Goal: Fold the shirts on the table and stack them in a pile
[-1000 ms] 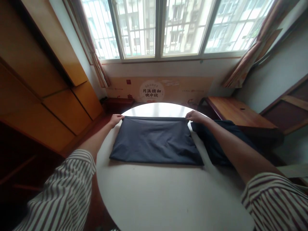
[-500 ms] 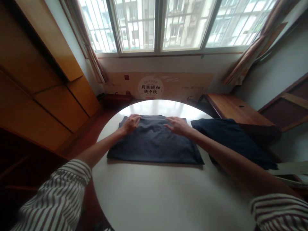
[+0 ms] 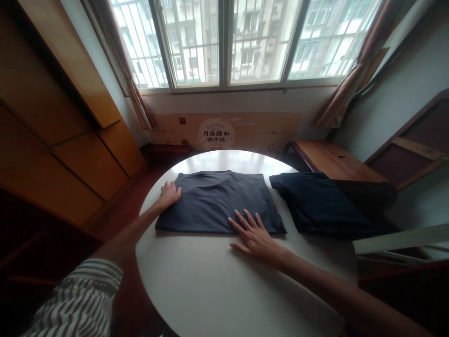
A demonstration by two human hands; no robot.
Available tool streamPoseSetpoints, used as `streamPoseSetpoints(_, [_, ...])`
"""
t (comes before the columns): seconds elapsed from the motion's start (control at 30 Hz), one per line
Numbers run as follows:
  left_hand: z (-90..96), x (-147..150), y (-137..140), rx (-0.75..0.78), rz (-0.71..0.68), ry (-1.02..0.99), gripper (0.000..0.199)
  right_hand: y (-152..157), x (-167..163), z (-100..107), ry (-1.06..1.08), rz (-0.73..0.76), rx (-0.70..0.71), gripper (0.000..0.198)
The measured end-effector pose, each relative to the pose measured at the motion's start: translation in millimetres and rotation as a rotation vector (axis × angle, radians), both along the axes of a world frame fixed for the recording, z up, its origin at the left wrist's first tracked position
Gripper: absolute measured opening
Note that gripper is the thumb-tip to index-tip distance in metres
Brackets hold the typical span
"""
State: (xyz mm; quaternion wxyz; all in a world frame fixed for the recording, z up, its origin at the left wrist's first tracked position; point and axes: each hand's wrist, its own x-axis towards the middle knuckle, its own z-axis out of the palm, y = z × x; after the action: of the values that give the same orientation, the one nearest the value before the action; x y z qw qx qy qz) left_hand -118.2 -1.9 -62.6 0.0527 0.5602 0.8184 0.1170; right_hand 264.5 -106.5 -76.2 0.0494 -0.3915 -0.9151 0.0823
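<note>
A dark grey-blue folded garment (image 3: 213, 199) lies flat on the round white table (image 3: 196, 281), with slight creases across its middle; its exact kind I cannot tell. At its left edge rests my left hand (image 3: 170, 194), fingers bent a little and apart, touching the cloth. My right hand (image 3: 254, 236) lies flat with fingers spread, the fingertips over the garment's near edge and the palm above the table. Neither hand grips anything.
Darker navy folded clothing (image 3: 315, 199) lies at the table's right side. Beyond it stands a wooden desk (image 3: 336, 159), with a pale bar (image 3: 400, 238) nearer to me. Wooden cabinets (image 3: 87, 154) line the left, and a barred window (image 3: 224, 42) is ahead.
My right hand has come back from the garment's far edge to its near edge, fingers now spread. My left hand has slid left and nearer, to the garment's left side. The view has shifted slightly.
</note>
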Motion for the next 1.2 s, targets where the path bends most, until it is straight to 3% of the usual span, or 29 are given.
streamPoseSetpoints(0.13, [13.4, -28.9, -11.6, 0.033, 0.133, -0.354, 0.071, -12.3, -11.6, 8.1, 0.039, 0.158, -0.045, 0.068])
streamPoseSetpoints(0.23, [25.0, -38.3, -12.7, -0.080, 0.137, -0.610, 0.055, -9.5, -28.6, 15.2, 0.035, 0.210, -0.071, 0.065])
streamPoseSetpoints(0.37, [33.6, -34.7, -8.3, -0.229, 0.061, -0.844, 0.050, -8.6, -39.2, 17.2, 0.071, 0.198, -0.083, 0.063])
streamPoseSetpoints(0.5, [42.5, -23.2, -7.6, -0.247, -0.071, -1.067, 0.056, -8.5, -33.7, 15.1, 0.155, 0.185, -0.102, 0.060])
streamPoseSetpoints(0.67, [73.8, 1.1, -10.3, -0.355, -0.223, -1.168, 0.065, 2.4, -26.0, 22.3, 0.411, 0.108, -0.216, 0.059])
streamPoseSetpoints(0.8, [106.5, 47.5, -0.2, -0.321, -0.373, -1.248, 0.049, 20.1, -18.1, 29.8, 0.755, -0.030, -0.425, 0.060])
streamPoseSetpoints(0.93, [117.4, 127.2, 20.2, -0.054, -0.495, -1.247, 0.033, 35.7, -4.2, 38.0, 1.078, -0.323, -0.732, 0.065])
streamPoseSetpoints(1.0, [110.6, 173.6, 27.4, -0.014, -0.537, -1.273, 0.044, 40.0, 3.1, 44.8, 1.223, -0.422, -0.838, 0.067])
streamPoseSetpoints(1.07, [97.7, 215.3, 28.5, -0.093, -0.593, -1.344, 0.060, 43.2, 9.4, 51.0, 1.349, -0.468, -0.862, 0.071])
streamPoseSetpoints(1.13, [81.3, 244.3, 23.0, -0.165, -0.670, -1.350, 0.066, 47.3, 14.1, 52.6, 1.442, -0.519, -0.810, 0.074])
streamPoseSetpoints(1.2, [63.7, 255.6, 12.9, -0.132, -0.777, -1.218, 0.059, 53.4, 17.3, 46.9, 1.448, -0.606, -0.707, 0.071])
